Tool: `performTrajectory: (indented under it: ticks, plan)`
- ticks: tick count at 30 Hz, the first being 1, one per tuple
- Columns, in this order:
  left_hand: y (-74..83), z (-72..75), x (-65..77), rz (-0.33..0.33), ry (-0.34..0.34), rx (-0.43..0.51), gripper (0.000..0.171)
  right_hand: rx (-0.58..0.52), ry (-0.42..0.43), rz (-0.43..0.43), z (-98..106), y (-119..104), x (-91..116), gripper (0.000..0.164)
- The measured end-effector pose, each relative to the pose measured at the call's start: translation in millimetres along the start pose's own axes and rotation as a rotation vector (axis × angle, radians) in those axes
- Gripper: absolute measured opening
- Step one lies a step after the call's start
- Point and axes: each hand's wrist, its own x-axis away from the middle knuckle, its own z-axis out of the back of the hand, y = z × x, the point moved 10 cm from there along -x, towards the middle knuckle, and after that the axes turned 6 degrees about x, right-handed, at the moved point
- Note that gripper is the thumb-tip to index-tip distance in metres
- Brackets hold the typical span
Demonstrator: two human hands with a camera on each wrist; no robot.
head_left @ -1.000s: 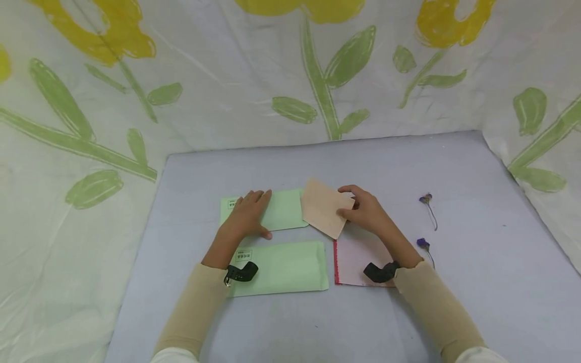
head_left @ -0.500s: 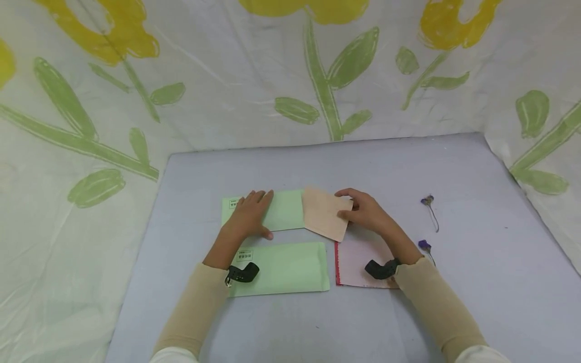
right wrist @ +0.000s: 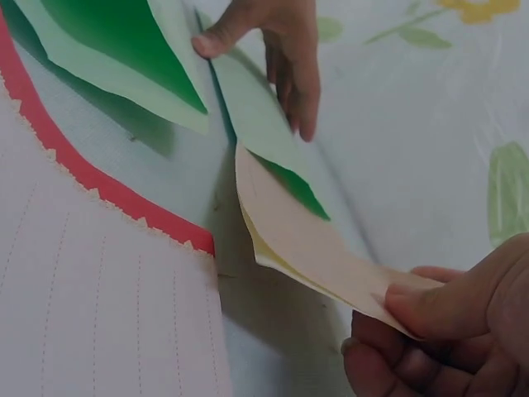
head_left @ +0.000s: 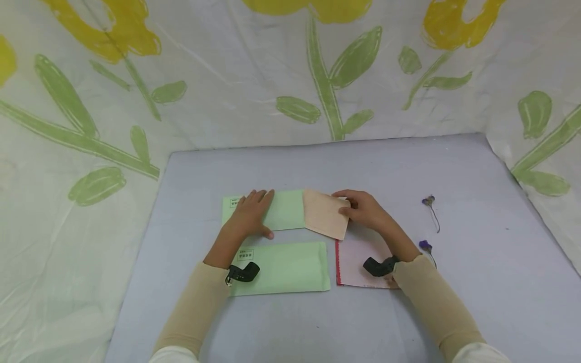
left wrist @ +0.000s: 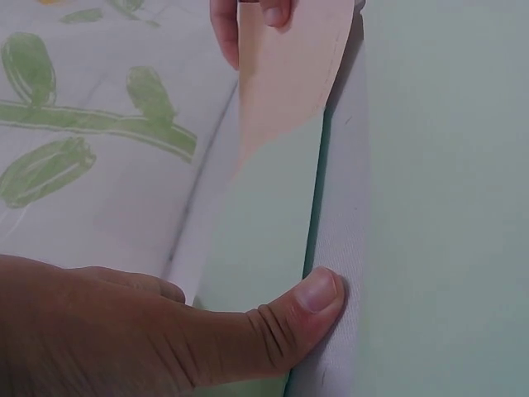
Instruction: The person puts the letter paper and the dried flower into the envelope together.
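My left hand rests on the upper pale green envelope, fingers spread and thumb along its near edge. My right hand pinches the right end of a peach-coloured folded paper between thumb and fingers. In the right wrist view, the far end of this peach paper is inside the mouth of the green envelope, whose darker green inside shows at one side. How deep it reaches is hidden.
A second pale green envelope lies nearer me. Right of it lies a pink lined paper with a red edge, partly under my right wrist. Two dried purple flowers lie farther right on the grey table. A flower-painted cloth stands behind.
My right hand has moved slightly left with the peach paper. The paper has turned to line up more with the upper envelope, and less of it shows. My left hand stays put.
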Motion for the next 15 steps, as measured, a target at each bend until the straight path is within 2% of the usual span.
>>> performTrajectory:
  ticks: [7, 11, 15]
  plan:
    - [-1.0, -0.5, 0.0, 0.005, -0.005, -0.003, 0.124, -0.016, 0.023, 0.013, 4, -4, -5, 0.034]
    - [-1.1, -0.7, -0.2, 0.001, -0.005, -0.014, 0.124, -0.089, 0.019, -0.005, 7, 2, -9, 0.033]
    - [-0.7, -1.0, -0.7, -0.002, -0.008, -0.015, 0.125, -0.164, 0.006, -0.066, 7, 10, -11, 0.034]
